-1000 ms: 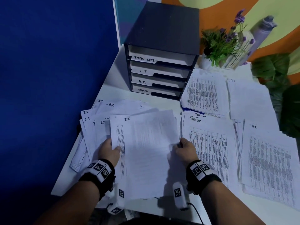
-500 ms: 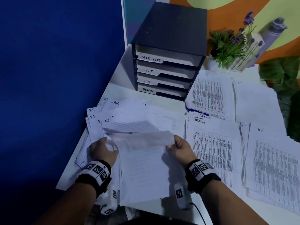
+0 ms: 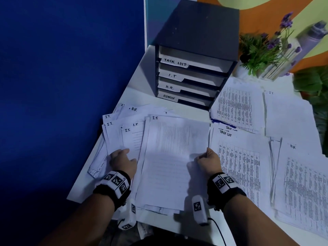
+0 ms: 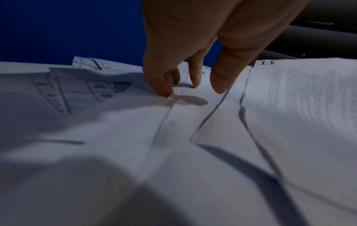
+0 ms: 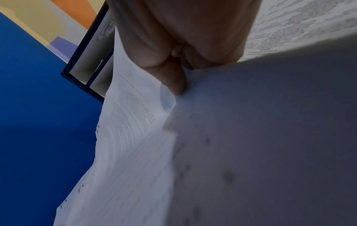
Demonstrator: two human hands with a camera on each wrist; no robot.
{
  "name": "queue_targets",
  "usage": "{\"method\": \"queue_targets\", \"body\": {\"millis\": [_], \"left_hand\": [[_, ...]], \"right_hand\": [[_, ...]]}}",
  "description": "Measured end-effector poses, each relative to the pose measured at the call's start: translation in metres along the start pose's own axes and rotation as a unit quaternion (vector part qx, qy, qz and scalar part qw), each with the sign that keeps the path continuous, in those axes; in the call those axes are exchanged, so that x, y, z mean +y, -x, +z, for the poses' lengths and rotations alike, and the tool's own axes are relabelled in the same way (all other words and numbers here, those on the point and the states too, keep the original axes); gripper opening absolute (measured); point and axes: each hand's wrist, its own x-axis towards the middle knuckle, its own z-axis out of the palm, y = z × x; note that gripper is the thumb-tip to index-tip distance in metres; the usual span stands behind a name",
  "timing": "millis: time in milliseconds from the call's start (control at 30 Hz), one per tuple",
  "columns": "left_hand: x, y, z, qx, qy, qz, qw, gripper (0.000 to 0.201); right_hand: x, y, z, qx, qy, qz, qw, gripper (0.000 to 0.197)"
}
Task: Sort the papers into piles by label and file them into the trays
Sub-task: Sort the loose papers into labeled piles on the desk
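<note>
On the desk's left, the right hand pinches the top I.T. sheet's edge to lift it, while the left hand's straight fingers pin the fanned pile.

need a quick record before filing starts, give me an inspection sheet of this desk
surface: white desk, mostly under paper
job's things: tray unit labelled TASK LIST, I.T, H.R., ADMIN; I.T. sheet on top of loose fanned papers; sorted piles on the right
clutter: potted plant, bottle
grippers: left hand fingertips rest on the papers; right hand pinches the I.T. sheet's edge
cables: black cable by right wrist
surroundings: blue partition, orange wall
</note>
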Motion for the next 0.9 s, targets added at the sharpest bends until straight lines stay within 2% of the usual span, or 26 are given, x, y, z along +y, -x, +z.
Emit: {"method": "queue_targets", "body": {"millis": [100,233,300,367,467,533,567,667,900], "left_hand": [[0.007,0.002,0.002,-0.022,0.054,0.017,0.998,0.048],[0.011,0.004,0.004,-0.022,0.148,0.010,0.989,0.053],[0.013,0.004,0.004,-0.028,0.191,-0.005,0.981,0.044],[0.013,0.004,0.005,-0.045,0.209,0.002,0.977,0.027],[0.009,-0.001,0.008,-0.069,0.265,0.002,0.962,0.022],[0.008,-0.004,0.007,-0.083,0.295,-0.004,0.952,0.025],[0.008,-0.005,0.006,-0.086,0.309,-0.004,0.947,0.027],[0.013,-0.004,0.002,-0.083,0.335,0.015,0.938,0.022],[0.020,0.001,-0.003,-0.068,0.360,0.048,0.929,0.013]], "right_hand": [[-0.003,0.003,0.000,-0.035,-0.007,0.015,0.999,0.022],[-0.001,0.008,0.001,-0.064,0.031,-0.014,0.997,0.026],[0.001,0.007,-0.001,-0.059,0.031,-0.015,0.998,0.029],[0.003,0.006,-0.002,-0.065,0.000,-0.003,0.998,0.026],[0.008,0.005,-0.004,-0.075,-0.118,0.026,0.990,0.009],[0.008,0.004,-0.007,-0.079,-0.182,0.041,0.979,0.021],[0.006,0.004,-0.008,-0.085,-0.196,0.041,0.976,0.023],[0.000,0.003,-0.011,-0.083,-0.234,0.037,0.968,0.012],[0.001,-0.004,-0.013,-0.062,-0.249,0.052,0.965,0.019]]}}
